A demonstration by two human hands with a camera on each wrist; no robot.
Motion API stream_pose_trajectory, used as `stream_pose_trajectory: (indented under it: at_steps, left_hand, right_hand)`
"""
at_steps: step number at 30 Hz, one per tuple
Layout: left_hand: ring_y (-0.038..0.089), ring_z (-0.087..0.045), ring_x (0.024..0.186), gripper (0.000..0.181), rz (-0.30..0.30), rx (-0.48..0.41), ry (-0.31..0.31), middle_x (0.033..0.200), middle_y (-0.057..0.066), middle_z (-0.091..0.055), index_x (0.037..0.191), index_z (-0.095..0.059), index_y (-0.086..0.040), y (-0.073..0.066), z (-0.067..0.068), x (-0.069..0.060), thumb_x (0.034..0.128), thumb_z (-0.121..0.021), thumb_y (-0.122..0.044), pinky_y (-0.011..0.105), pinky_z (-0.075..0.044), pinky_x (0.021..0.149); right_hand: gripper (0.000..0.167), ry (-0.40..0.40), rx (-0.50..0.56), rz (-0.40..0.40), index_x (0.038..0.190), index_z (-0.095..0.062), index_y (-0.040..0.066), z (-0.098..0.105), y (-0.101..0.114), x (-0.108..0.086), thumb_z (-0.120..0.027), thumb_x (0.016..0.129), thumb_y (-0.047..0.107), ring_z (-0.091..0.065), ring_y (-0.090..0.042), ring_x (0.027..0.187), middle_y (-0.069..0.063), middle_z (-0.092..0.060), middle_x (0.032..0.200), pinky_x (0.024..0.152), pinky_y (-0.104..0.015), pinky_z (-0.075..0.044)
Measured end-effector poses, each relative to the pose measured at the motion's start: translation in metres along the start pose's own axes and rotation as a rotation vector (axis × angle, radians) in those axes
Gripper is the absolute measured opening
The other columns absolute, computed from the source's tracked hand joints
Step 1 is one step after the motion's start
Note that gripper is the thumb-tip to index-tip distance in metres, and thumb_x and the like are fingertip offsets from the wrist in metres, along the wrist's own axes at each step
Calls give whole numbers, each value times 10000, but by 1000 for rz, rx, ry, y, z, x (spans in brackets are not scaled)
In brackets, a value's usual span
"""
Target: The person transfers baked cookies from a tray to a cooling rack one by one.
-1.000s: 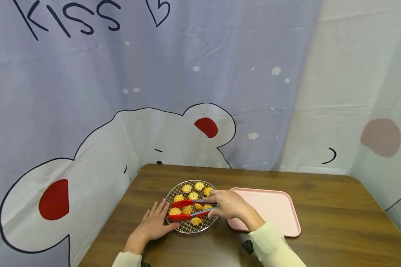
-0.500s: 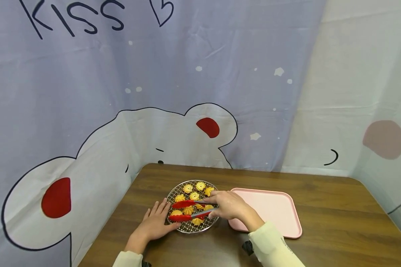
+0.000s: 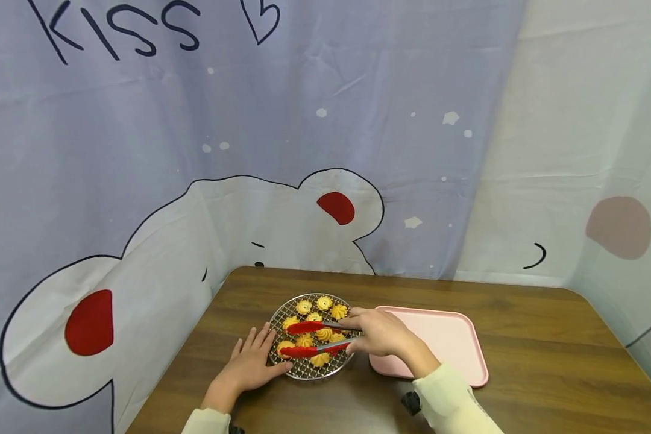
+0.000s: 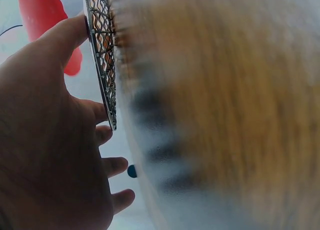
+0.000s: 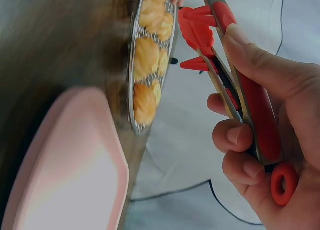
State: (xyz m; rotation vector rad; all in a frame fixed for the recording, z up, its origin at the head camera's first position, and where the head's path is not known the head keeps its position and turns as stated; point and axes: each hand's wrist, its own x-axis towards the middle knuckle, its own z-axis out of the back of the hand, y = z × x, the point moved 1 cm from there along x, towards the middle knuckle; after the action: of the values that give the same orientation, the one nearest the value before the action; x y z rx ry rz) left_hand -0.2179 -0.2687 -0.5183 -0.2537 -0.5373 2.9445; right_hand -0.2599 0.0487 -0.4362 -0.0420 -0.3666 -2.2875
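Note:
In the head view, a round wire rack [image 3: 310, 378] bears several golden piped cookies [image 3: 324, 302]. My left hand [image 3: 249, 364] lies at its left edge with fingers spread; in the left wrist view the thumb touches the rack's rim [image 4: 102, 75]. My right hand [image 3: 382, 333] grips a pair of red-tipped tongs [image 3: 304, 327] over the rack, pointing left. The arms of the tongs stand apart, and no cookie is plainly pinched between them. One red tip partly covers a cookie [image 3: 283, 345] at the left. The right wrist view shows the fingers curled round the tongs' red handle [image 5: 260, 117].
A pink rectangular tray [image 3: 439, 325] lies right of the rack, partly behind the right forearm. Both stand on a brown wooden table [image 3: 548, 349]. A printed cloth [image 3: 390, 150] hangs behind the table.
My right hand has shifted slightly right, drawing the tongs' tips back from the leftmost cookies. My left hand keeps its place at the rack.

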Motion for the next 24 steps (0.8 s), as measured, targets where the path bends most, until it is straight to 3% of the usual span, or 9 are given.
stream_pose_trajectory:
  at_steps: [6, 13, 20, 24]
  left_hand:
    - [463, -118, 1531, 1015, -6, -8, 5, 1687, 139, -176, 1594, -311, -62, -1, 0, 0, 886, -563, -743, 703, -71, 1178]
    - [481, -128, 1522, 1019, 0, 6, 5, 1679, 166, -187, 1588, -317, -45, -1, 4, -1, 883, -579, -733, 712, -79, 1171]
    - [491, -126, 1519, 1037, -5, 20, 13, 1676, 187, -181, 1584, -315, -28, -2, 4, 1, 880, -568, -745, 712, -76, 1172]
    - [483, -119, 1523, 1026, 0, 23, 22, 1678, 182, -175, 1588, -309, -34, -3, 4, 2, 886, -567, -737, 708, -73, 1175]
  right_hand:
    - [544, -30, -12, -28, 1296, -722, 217, 9, -17, -21, -858, 792, 370, -474, -58, 697, 132, -575, 909, 621, -256, -422]
    - [534, -58, 1, -64, 1286, -719, 148, 17, -31, -47, -856, 802, 326, -666, -146, 980, 60, -670, 1196, 801, -380, -556]
    - [545, -78, -16, -84, 1292, -720, 164, 31, -46, -70, -861, 792, 328, -559, -80, 767, 90, -622, 996, 651, -282, -478]
    - [529, -90, -7, -97, 1276, -728, 153, 39, -51, -83, -862, 795, 328, -555, -64, 749, 123, -596, 952, 633, -264, -460]
